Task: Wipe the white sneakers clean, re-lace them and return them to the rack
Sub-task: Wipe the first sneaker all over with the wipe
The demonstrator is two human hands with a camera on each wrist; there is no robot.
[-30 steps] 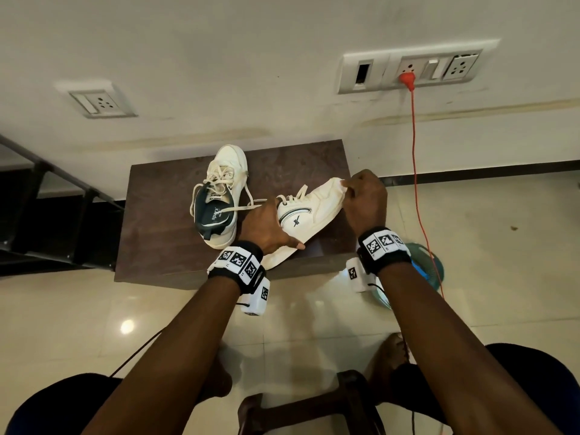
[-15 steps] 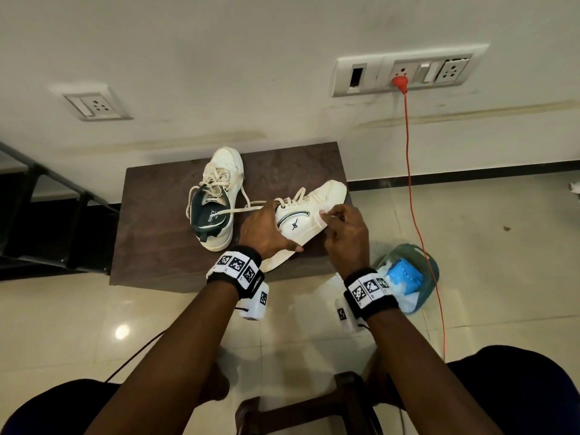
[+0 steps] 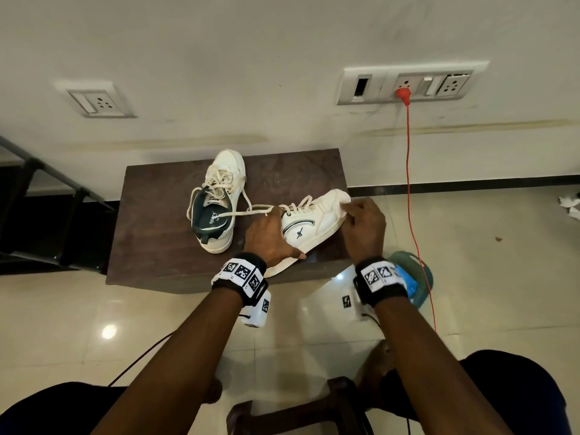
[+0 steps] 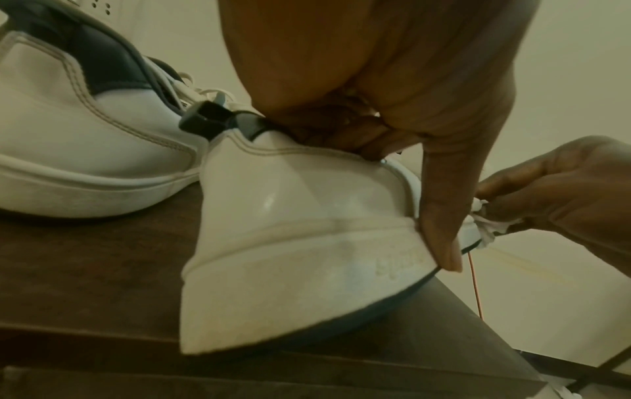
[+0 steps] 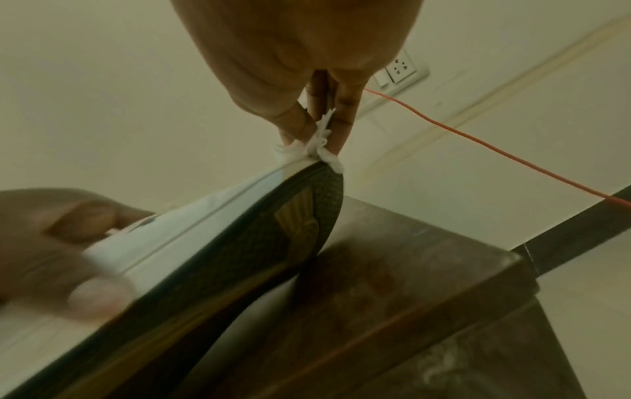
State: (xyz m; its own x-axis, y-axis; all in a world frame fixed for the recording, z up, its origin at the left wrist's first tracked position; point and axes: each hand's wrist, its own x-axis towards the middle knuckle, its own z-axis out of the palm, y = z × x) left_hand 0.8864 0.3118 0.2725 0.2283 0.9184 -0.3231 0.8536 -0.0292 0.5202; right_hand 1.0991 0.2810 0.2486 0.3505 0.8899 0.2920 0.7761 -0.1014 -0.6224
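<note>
The tilted sneaker [image 3: 314,221] sits at the table's [image 3: 163,246] five o'clock corner, its heel gripped by the left hand [image 3: 266,237]. The right hand [image 3: 364,227], pinching a white wipe [image 5: 321,145], has swung from mid-sole back to the toe at two o'clock, so wiping probably continues; the second sneaker [image 3: 219,199] waits at ten o'clock.

Head view bright, edges bowed; glare spots on glossy floor [image 3: 109,331]. Wrist views dim, yellowish, soft blur.

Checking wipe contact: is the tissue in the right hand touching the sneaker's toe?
Touching. The right wrist view shows the tissue, pinched by the right hand, pressed against the toe edge of the sneaker.
</note>
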